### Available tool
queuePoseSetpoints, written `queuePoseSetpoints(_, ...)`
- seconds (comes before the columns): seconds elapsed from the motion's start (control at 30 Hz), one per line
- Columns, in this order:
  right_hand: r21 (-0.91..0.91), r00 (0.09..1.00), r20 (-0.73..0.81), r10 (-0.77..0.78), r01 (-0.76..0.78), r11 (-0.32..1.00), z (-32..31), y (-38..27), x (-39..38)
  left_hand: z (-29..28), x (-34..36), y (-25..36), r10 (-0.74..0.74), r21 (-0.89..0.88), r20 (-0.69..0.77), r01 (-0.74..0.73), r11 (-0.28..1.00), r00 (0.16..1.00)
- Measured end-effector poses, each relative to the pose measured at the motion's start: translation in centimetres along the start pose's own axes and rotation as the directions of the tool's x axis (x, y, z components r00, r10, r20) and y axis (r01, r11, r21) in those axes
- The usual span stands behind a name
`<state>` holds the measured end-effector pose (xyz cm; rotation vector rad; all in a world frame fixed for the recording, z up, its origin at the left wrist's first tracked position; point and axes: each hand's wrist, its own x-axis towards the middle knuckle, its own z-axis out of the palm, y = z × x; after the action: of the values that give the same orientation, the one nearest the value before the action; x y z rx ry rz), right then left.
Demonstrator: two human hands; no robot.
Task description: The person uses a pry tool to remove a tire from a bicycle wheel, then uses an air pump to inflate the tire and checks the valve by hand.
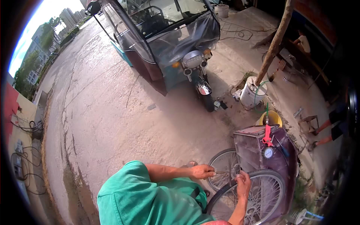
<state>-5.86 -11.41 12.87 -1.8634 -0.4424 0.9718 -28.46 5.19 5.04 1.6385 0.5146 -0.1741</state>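
Note:
My left hand [202,171] is closed around a thin rod-like tool [222,172], which points right toward the farther spoked wheel [213,159]. Its exact kind is too small to make out. Just to the right, my right hand [243,183] is raised over the rim of the nearer spoked wheel [275,180], fingers curled together; whatever they grip is hidden. Both wheels have black tyres and stand close beside a worn purple-brown metal box [249,142]. On that box lie a red inflator gun [267,135] and its round pressure gauge [269,152].
A three-wheeled vehicle [193,60] with a clear plastic front stands ahead. A white bucket [253,93] surrounds the foot of a wooden post [275,43]; a yellow bucket [275,119] and green hose [256,103] are nearby. Another person's legs [323,127] show at right.

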Motion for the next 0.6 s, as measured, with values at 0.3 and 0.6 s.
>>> queuePoseSetpoints(0.3, -0.349, 0.873, -0.371, -0.315, 0.183, 0.919, -9.2, 11.8, 5.4, 1.2, -5.3, -4.8, -0.360, -0.160, -0.427, 0.322, 0.933, 0.829)
queuePoseSetpoints(0.6, -0.483, 0.864, -0.306, -0.399, 0.221, 0.847, -6.6, 13.2, 4.1, 2.4, -9.7, -7.7, -0.635, -0.254, -0.384, 0.584, 0.771, 0.671)
